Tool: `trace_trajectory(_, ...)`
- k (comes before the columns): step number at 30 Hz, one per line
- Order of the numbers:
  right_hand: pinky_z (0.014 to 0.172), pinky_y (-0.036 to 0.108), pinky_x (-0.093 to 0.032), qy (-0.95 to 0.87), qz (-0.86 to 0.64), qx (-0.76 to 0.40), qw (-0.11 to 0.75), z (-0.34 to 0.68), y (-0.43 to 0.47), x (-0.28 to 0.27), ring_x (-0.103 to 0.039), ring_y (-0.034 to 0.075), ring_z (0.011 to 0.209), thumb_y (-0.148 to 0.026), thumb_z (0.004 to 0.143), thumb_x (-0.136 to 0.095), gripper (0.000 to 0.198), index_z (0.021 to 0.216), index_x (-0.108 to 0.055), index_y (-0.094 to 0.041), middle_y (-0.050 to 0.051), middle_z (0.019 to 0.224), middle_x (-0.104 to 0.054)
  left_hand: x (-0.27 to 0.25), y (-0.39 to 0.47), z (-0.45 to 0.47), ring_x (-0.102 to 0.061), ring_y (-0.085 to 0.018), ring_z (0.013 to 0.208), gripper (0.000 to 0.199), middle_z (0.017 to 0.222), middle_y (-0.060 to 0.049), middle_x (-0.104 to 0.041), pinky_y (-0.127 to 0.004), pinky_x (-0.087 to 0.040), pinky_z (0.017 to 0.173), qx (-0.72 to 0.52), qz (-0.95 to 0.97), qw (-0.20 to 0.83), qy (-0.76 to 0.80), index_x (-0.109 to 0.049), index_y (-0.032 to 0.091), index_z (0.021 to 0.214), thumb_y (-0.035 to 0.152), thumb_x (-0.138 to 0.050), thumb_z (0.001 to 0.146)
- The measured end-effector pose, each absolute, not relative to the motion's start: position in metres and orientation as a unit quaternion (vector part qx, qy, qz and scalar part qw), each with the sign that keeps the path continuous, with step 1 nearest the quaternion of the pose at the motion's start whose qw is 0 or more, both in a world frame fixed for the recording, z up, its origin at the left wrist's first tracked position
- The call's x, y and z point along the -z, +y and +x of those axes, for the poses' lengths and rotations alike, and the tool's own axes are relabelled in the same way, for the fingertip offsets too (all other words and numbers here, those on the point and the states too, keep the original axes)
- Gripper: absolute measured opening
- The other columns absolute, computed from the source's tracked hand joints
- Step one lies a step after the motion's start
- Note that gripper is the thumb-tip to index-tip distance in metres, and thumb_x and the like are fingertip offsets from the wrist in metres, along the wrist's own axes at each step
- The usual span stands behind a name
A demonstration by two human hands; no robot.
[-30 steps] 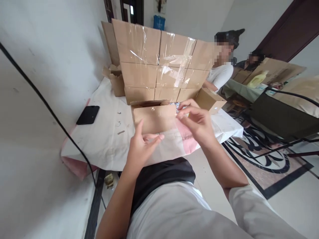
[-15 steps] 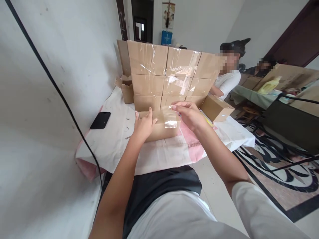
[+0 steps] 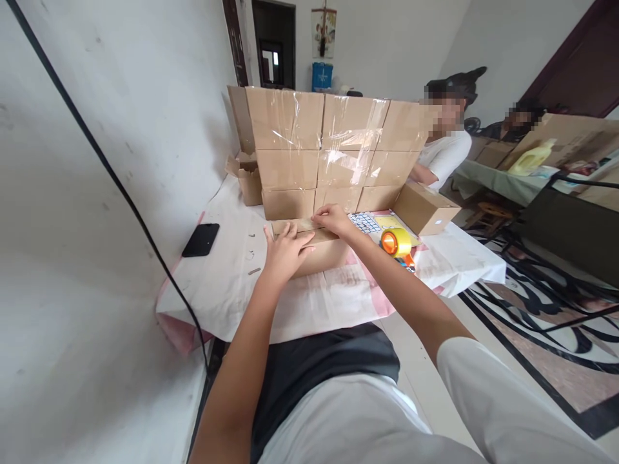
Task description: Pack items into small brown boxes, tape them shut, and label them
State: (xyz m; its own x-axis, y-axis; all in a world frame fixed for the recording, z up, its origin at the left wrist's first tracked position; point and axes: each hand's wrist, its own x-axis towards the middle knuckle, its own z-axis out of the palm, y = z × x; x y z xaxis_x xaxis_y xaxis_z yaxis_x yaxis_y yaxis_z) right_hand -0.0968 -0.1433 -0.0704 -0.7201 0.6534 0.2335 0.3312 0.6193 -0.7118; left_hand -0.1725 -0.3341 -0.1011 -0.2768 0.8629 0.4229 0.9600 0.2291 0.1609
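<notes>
Head view. The box (image 3: 325, 256) sits on the cloth (image 3: 309, 316), straight ahead of the wearer and just short of the stack (image 3: 338, 153). Its long axis runs left to right, across the body and roughly in line with the stack's face; a seam between top flaps appears to follow the same line.

Both hands are on the box top, fingertips close to one another. The left hand (image 3: 286, 252) lies palm down over the left end, fingers fanned, gripping nothing that shows. The right hand (image 3: 333, 220) reaches farther out, toward the far side of the top near mid-length, its fingertips gathered low at the surface; cannot tell whether anything thin is pinched there. So the left is nearer the body and the near wall, the right nearer the stack. The right forearm slants over the box's right end, hiding part of it.

Outward, to the right: a grid sheet (image 3: 365, 222), then a yellow tape roll (image 3: 398, 242) just beyond the right forearm, then a side box (image 3: 428, 209). To the left: a phone (image 3: 200, 240), well apart from the left hand, and a small box (image 3: 250, 183) by the stack. A co-worker (image 3: 447, 151) is behind the side box.
</notes>
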Motion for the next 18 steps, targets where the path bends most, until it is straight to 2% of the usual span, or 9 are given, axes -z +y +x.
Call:
trace_trajectory(3,0.080,0.028,-0.049,-0.891,-0.294,-0.276,0.207,-0.099,-0.142,0.068,-0.065,0.019,0.087,-0.032,0.078,-0.074,0.015,0.080,-0.074,-0.017,0.005,0.088,-0.072,0.103,-0.334,-0.170,-0.036,-0.038,0.147,0.043,0.155,-0.016,-0.047,-0.082,-0.007,0.113,0.192,-0.583,0.121,-0.780,-0.058,0.036,0.139,0.044,-0.044,0.099)
trace_trajectory(6,0.094,0.033,-0.046,-0.908,-0.308,-0.208,0.193,-0.102,-0.142,0.065,-0.059,0.026,0.108,-0.038,0.072,-0.081,0.023,0.080,-0.073,-0.018,0.010,0.113,-0.067,0.104,-0.333,-0.169,-0.036,-0.039,0.147,0.044,0.156,-0.017,-0.046,-0.082,-0.006,0.113,0.191,-0.577,0.120,-0.785,-0.057,0.036,0.140,0.044,-0.044,0.099)
trace_trajectory(10,0.108,0.050,-0.034,-0.887,-0.382,-0.128,0.226,-0.099,-0.131,0.056,-0.043,0.037,0.130,-0.038,0.078,-0.076,0.040,0.108,-0.067,-0.013,0.020,0.137,-0.051,0.102,-0.334,-0.167,-0.039,-0.040,0.146,0.042,0.155,-0.015,-0.048,-0.083,-0.010,0.112,0.188,-0.580,0.137,-0.781,-0.059,0.034,0.138,0.042,-0.046,0.099)
trace_trajectory(13,0.103,0.052,-0.037,-0.853,-0.451,-0.112,0.237,-0.082,-0.105,0.048,-0.046,0.038,0.127,-0.035,0.084,-0.068,0.040,0.116,-0.063,-0.012,0.023,0.136,-0.051,0.098,-0.335,-0.163,-0.038,-0.039,0.146,0.040,0.153,-0.009,-0.052,-0.083,-0.012,0.113,0.183,-0.592,0.149,-0.771,-0.059,0.034,0.136,0.038,-0.047,0.098)
trace_trajectory(18,0.094,0.048,-0.043,-0.831,-0.502,-0.119,0.209,-0.016,-0.042,0.044,-0.059,0.034,0.110,-0.028,0.077,-0.073,0.020,0.092,-0.072,-0.015,0.017,0.114,-0.067,0.086,-0.330,-0.153,-0.055,-0.032,0.133,0.035,0.139,-0.009,-0.065,-0.074,-0.017,0.119,0.184,-0.621,0.158,-0.745,-0.062,0.027,0.125,0.023,-0.045,0.096)
